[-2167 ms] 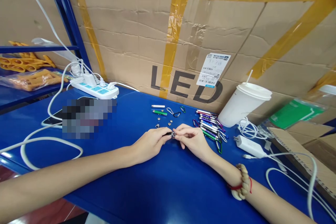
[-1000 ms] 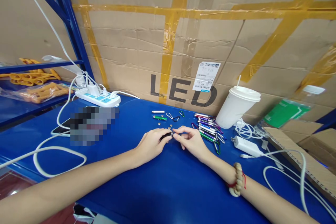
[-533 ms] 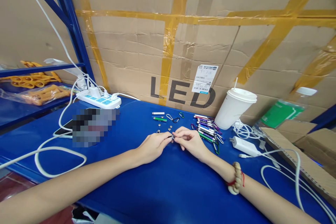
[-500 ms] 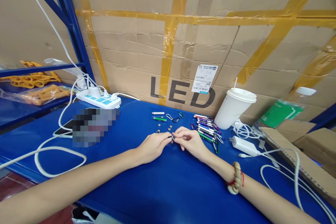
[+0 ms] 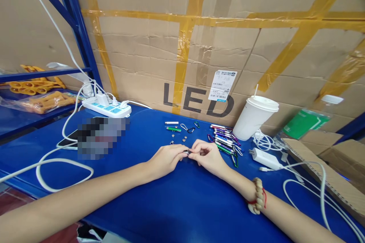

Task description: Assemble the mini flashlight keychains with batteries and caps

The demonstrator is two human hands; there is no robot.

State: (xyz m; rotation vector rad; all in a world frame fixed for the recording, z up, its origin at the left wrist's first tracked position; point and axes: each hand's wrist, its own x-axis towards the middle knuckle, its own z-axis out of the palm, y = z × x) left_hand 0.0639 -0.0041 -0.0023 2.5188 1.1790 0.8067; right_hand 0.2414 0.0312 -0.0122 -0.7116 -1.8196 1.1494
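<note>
My left hand [image 5: 167,159] and my right hand [image 5: 210,158] meet over the blue table, fingertips closed in a pinch. Between them is a small dark, shiny metal part [image 5: 187,152], mostly covered by the fingers. Just beyond lie a silver tube [image 5: 171,123], a green tube [image 5: 173,129] and small carabiner clips [image 5: 184,126]. Several tiny round metal pieces, like button cells [image 5: 185,137], are scattered nearer the hands, beside a small metal fitting [image 5: 171,142]. Past my right hand sits a pile of coloured mini flashlights [image 5: 224,136] with carabiners.
A white cup with a straw [image 5: 255,117], a charger [image 5: 265,158] with white cables and a green-labelled bottle [image 5: 306,121] stand right. Left are a power strip [image 5: 110,108] and a partly blurred phone [image 5: 71,138]. A large carton [image 5: 142,57] backs the table [image 5: 171,212].
My fingertips have shifted slightly, and the small part now lies more level between them. The things on the table have stayed put.
</note>
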